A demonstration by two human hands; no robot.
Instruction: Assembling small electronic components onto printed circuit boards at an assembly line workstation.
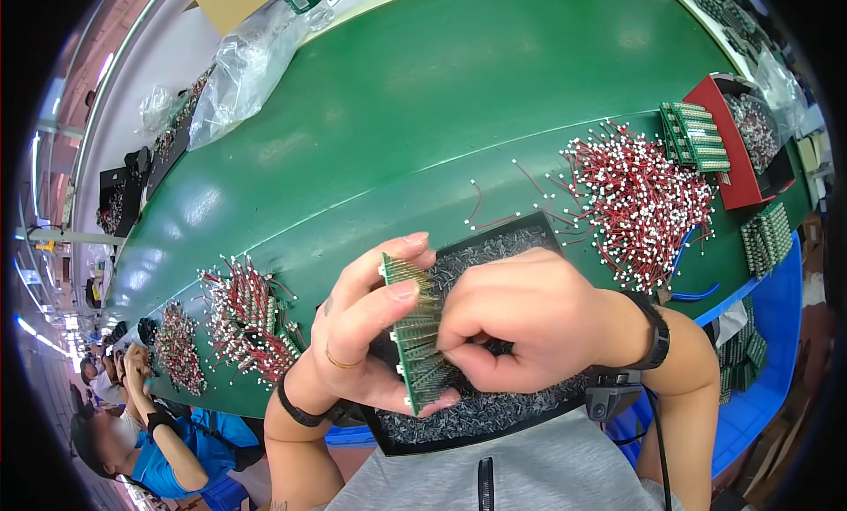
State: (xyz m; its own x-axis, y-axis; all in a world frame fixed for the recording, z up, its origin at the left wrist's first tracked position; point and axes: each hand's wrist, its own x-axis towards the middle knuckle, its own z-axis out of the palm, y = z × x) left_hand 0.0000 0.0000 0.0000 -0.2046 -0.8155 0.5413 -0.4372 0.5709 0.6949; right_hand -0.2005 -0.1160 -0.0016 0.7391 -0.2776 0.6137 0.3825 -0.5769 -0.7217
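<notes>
My left hand [348, 321] grips a green circuit board panel [408, 357] on edge, thumb and fingers around its ends. Rows of fine pins or wire leads stick out from the side facing right, and small white connectors show along its left side. Close against those leads is my right hand [528, 321], its fingers curled and pinched together; anything between the fingertips is hidden. Both hands are over a black tray [406, 447] with many small dark grey clippings in it.
A heap of red cables with white plugs [635, 202] lies right, near stacked green boards [693, 136], a red box [743, 178] and more boards [766, 239]. A blue bin [776, 361] stands lower right. Cable-fitted boards [251, 321] lie left; a person in blue [181, 462] sits beyond.
</notes>
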